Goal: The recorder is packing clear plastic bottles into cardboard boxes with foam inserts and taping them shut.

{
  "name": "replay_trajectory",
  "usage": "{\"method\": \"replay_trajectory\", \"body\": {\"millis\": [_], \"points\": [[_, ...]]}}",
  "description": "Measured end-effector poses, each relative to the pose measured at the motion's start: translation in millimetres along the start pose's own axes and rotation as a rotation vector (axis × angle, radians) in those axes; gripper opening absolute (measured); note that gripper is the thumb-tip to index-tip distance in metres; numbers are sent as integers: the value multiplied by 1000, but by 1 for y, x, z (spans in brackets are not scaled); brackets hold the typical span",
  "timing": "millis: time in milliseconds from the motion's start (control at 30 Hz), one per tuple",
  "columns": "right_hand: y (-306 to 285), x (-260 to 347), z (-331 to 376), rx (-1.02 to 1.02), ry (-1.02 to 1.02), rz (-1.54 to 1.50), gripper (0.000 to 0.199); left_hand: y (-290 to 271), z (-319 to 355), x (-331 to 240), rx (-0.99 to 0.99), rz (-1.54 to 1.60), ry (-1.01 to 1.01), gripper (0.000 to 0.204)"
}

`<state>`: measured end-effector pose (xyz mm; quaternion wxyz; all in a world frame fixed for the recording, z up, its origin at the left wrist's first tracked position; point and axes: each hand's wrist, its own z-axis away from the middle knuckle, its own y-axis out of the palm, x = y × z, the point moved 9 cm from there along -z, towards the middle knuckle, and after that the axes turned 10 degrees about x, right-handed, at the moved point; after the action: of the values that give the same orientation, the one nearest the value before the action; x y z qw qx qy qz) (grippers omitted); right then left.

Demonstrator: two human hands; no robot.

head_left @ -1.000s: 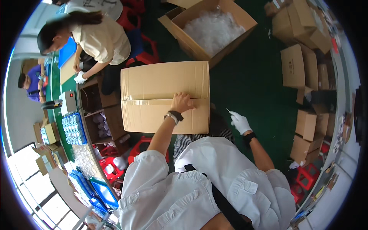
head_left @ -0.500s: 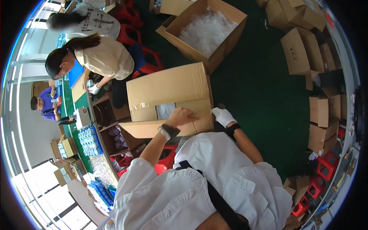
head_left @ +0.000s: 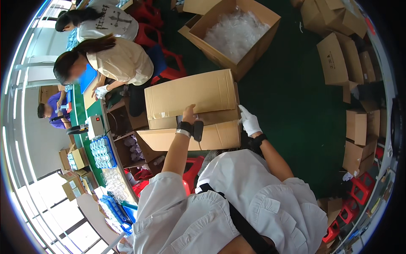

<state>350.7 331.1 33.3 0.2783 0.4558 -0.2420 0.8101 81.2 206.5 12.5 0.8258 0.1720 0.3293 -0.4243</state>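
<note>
Beyond carton [head_left: 190, 95], open box [head_left: 234, 36]

I see a plain brown cardboard box [head_left: 192, 108] directly ahead of me, lying with one broad panel facing up and a strip of clear tape glinting along that panel's lower edge. One long flap [head_left: 190, 139] on the near side hangs open toward me, so a dark gap shows between it and the body of the box. It sits above the green floor, just in front of my white smock, with its far corner close to a bigger open carton.
</note>
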Motion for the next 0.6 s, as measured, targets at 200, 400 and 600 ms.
{"method": "replay_trajectory", "body": {"millis": [200, 400, 600], "points": [[11, -21, -9, -13, 50, 30, 36, -5, -6, 10, -112, 527, -54, 32], [56, -56, -12, 319, -238, -164, 35, -15, 4, 12, -145, 593, 24, 27], [14, -41, -5, 323, 165, -77, 30, -26, 15, 5, -139, 620, 67, 31]]}}
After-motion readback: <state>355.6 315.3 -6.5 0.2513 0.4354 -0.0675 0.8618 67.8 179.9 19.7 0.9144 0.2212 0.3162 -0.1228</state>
